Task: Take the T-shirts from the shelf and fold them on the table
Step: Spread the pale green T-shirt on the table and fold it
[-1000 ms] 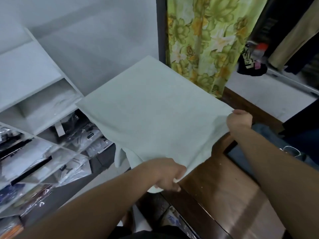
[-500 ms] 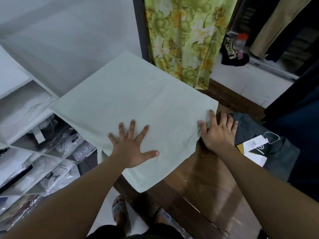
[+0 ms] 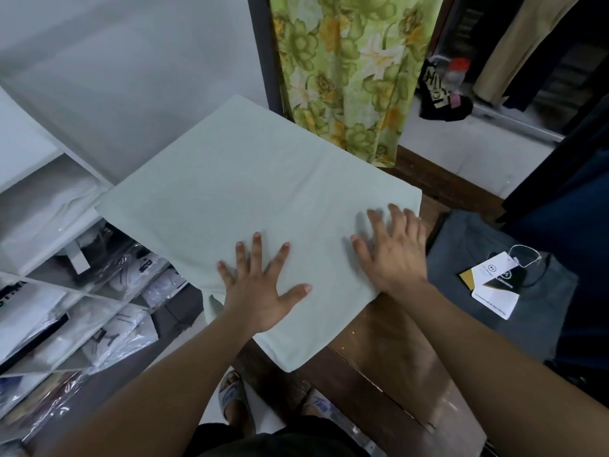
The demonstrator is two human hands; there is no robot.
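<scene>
We pressed both flat, spread hands, left (image 3: pixel 263 291) and right (image 3: pixel 393 255), on the pale green T-shirt (image 3: pixel 250 192), lying diagonally across the table (image 3: pixel 389 351); nearby tag (image 3: pixel 491 285) unreadable.

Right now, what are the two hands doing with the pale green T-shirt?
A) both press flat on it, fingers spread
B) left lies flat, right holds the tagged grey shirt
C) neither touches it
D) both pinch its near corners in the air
A: the left hand and the right hand both lie palm down with straight, spread fingers on the pale green T-shirt, which is laid out on the wooden table.
</scene>
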